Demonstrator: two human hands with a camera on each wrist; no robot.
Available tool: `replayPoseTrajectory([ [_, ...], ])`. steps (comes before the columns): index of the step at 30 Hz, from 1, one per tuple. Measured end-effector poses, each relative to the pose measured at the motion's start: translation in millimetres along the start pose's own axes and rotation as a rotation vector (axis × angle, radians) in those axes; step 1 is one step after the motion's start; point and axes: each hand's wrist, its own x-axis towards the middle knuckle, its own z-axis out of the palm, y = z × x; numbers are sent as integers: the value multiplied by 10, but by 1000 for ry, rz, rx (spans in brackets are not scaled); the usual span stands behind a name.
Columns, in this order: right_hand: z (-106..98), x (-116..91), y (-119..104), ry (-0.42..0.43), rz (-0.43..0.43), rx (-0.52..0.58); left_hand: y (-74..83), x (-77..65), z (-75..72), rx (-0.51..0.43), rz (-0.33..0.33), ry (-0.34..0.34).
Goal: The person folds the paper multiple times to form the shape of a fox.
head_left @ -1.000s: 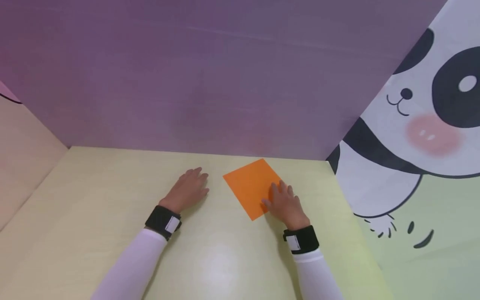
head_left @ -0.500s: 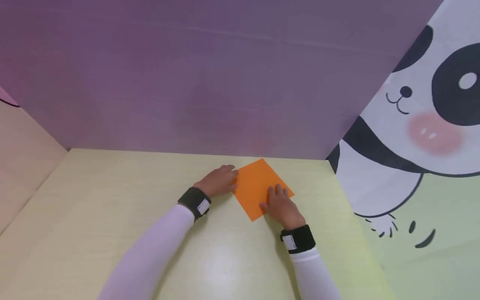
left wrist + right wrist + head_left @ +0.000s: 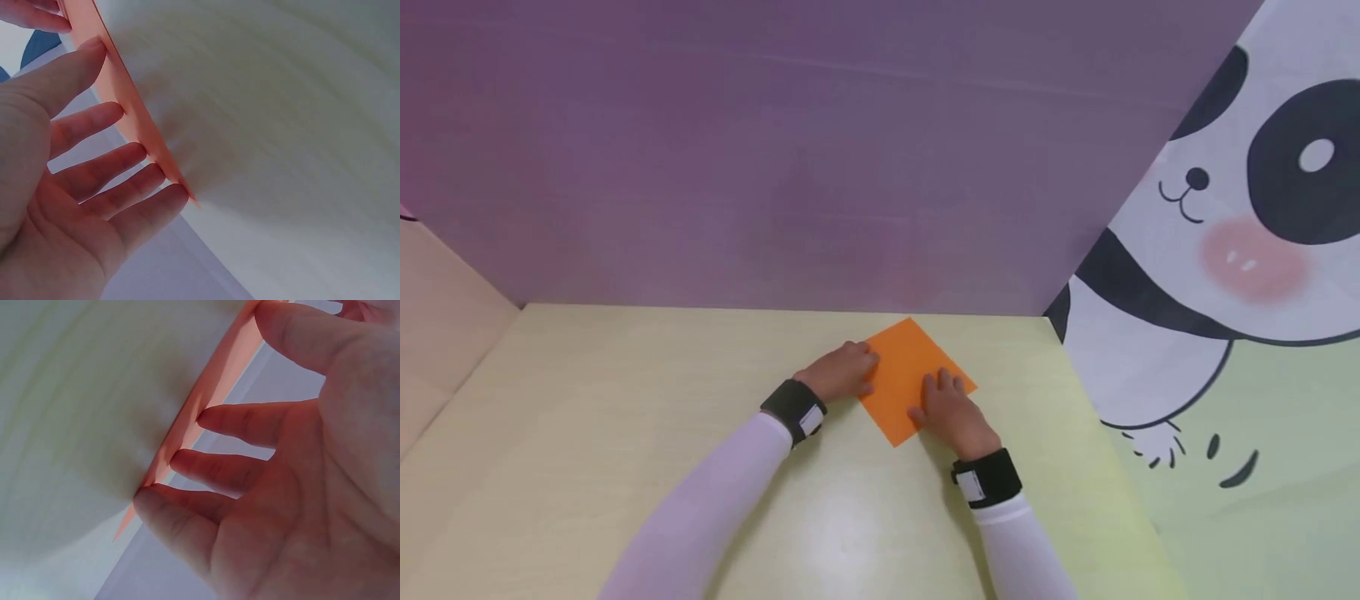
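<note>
A square sheet of orange paper lies flat on the pale wooden table, turned so that one corner points toward the person. My left hand touches its left edge; in the left wrist view the fingertips rest on the paper with the fingers spread and fairly straight. On the right part of the sheet lies my right hand. The right wrist view shows its thumb and fingertips resting on the orange paper, fingers extended and apart. Neither hand curls round the sheet.
The pale wooden table meets a purple wall panel just behind the paper. To the right hangs a wall covering with a panda picture. Both wrists wear black bands over white sleeves.
My left hand has moved right from the bare table onto the paper's left edge. The right hand stays on the sheet, barely shifted. The view has turned slightly.
</note>
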Motion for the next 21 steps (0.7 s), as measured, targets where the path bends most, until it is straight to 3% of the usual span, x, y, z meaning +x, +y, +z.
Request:
replayPoseTrajectory([
  [7,65,-16,-79,9,-58,-3,-4,-202,47,-1,-33,21],
  [15,121,-13,-229,86,-194,-55,-51,-476,69,40,-112,60],
  [21,127,-3,-349,100,-233,-54,-84,-647,51,33,-131,96],
])
